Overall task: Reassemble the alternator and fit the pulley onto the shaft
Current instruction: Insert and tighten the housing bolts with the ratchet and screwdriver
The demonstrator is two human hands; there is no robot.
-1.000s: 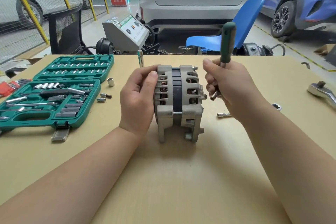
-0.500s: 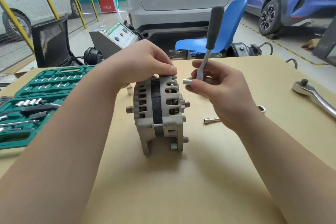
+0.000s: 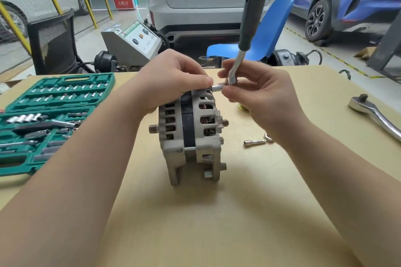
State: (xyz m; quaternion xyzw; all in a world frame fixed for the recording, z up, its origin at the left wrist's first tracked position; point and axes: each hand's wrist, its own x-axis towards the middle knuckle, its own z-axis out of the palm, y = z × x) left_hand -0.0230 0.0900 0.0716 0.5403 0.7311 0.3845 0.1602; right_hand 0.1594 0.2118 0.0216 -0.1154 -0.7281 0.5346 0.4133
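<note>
The grey alternator (image 3: 191, 136) stands upright on the tan table, its bare threaded shaft (image 3: 153, 129) pointing left. My left hand (image 3: 171, 80) grips the top of the housing from the left. My right hand (image 3: 256, 91) holds a ratchet wrench (image 3: 249, 28) whose dark handle sticks up and away; its silver socket (image 3: 217, 88) lies level against a bolt at the top right of the housing. A pulley is not clearly in view.
An open green socket set case (image 3: 54, 115) lies at the left. A chrome ratchet handle (image 3: 375, 112) lies at the right edge. A small extension bar (image 3: 253, 142) and a brass-coloured ring (image 3: 244, 108) lie right of the alternator. Cars and a blue chair stand behind.
My left hand moved from the alternator's left face up onto its top. My right hand brought the wrench's socket in against the top right bolt. The camera came closer.
</note>
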